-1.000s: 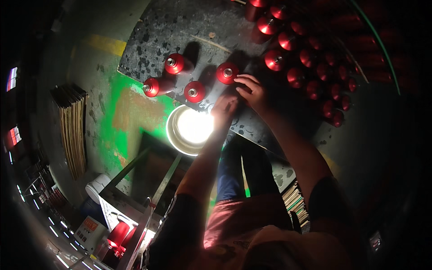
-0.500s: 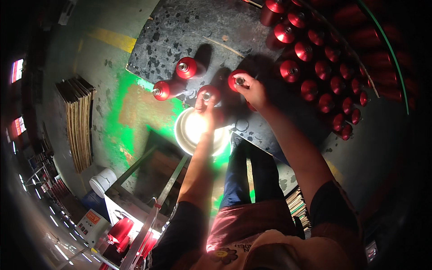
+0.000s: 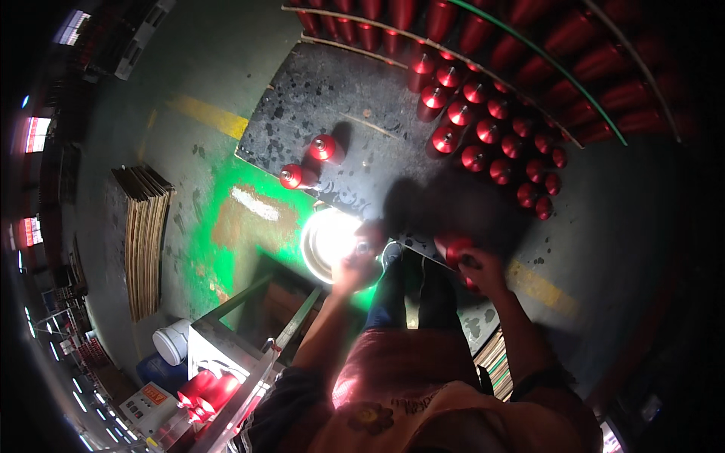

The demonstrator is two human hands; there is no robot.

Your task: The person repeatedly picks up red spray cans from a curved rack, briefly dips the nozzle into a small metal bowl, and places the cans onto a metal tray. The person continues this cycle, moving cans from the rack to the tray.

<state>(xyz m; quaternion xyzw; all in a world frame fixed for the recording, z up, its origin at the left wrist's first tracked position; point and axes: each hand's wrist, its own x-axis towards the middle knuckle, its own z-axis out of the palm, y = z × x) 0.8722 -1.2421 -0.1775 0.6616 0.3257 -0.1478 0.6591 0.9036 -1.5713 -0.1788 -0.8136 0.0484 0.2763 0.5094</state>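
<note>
My left hand [image 3: 355,272] is closed around the neck end of a red metal cylinder [image 3: 368,234], held beside the brightly lit white bucket [image 3: 308,245]. At the near edge of the dark board [image 3: 302,98], my right hand [image 3: 487,273] grips a second red cylinder [image 3: 451,248] by its top. Shadow and blur hide the lower parts of both. Something red shows just below my right hand, too dim to make out. On the board's left side stand two more red cylinders, one upright cylinder [image 3: 322,147] and one nearer the edge [image 3: 291,176].
Red cylinders [image 3: 487,130] crowd the board's far right, with more rows behind a curved strip. A stack of flat boards [image 3: 143,241] stands at left. Near my left arm are a metal frame [image 3: 283,325], a white tub [image 3: 172,341], a control box [image 3: 147,404] and red cylinders [image 3: 215,392].
Both hands have come back toward my body, each bringing its cylinder off the board's middle to its near edge. The view has shifted, showing more rows at the far side.
</note>
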